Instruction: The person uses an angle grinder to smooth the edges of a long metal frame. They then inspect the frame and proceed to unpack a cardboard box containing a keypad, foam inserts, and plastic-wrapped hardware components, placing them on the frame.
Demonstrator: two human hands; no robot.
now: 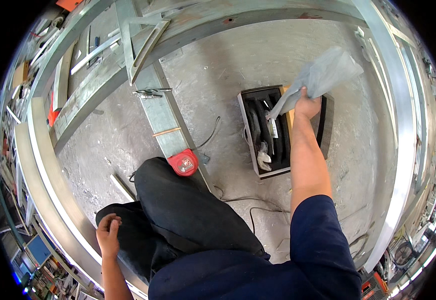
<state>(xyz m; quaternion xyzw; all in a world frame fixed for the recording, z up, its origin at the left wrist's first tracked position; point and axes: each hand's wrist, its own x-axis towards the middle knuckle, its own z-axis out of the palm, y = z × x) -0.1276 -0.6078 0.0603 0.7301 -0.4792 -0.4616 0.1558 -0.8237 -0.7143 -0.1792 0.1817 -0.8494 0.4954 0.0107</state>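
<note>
My right hand (308, 105) is closed around a crumpled, translucent grey plastic bag (334, 72), held over an open box (248, 135) on the floor. Black lining fills the box, with a long dark item, a white label and a small clear bag (263, 156) inside. The lid side is partly hidden by my right forearm. Beside my bent knee, my left hand (109, 235) hangs with loosely bent fingers and nothing visible in it. A red tape measure (183, 162) rests on a metal bar near my knee.
On the metal bar (153, 112) lie a pencil (167, 132) and several drill bits (151, 93). A metal set square (148, 50) leans over the frame beam (203, 26). Metal tubes (403, 150) surround me. A cable (253, 198) runs along the floor.
</note>
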